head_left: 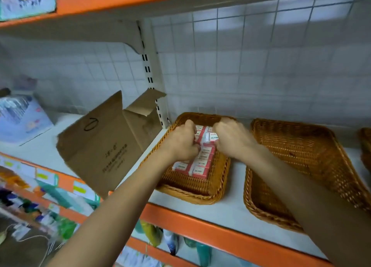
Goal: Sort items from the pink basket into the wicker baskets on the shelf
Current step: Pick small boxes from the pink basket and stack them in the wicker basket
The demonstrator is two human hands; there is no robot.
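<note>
Head cam: we're looking at a white shelf [230,204] w/ an orange front edge, tiled wall [261,66] behind.

Both hands are inside the left wicker basket [186,196], which sits near the front of the shelf, just right of the slotted upright post [149,72]. In it, small boxes [200,164], red & white, lie packed in rows along the basket's middle and rear; the front strip of the basket floor is bare.

Left hand [181,141]: knuckles up, fingers curled tight, tips down among the boxes. We can't tell whether it pinches one. Right hand [230,140]: fingers & thumb clamped on one 2B box [210,136], held just above the back rows, close to the left hand.

To the right, apart from the first, a second wicker basket [261,206] w/ nothing visible in it; a third basket [365,144] is cut off at the frame edge. Left of the post, an open cardboard carton [104,146] leans over the shelf edge, flaps up. Lower shelves are blurred.
</note>
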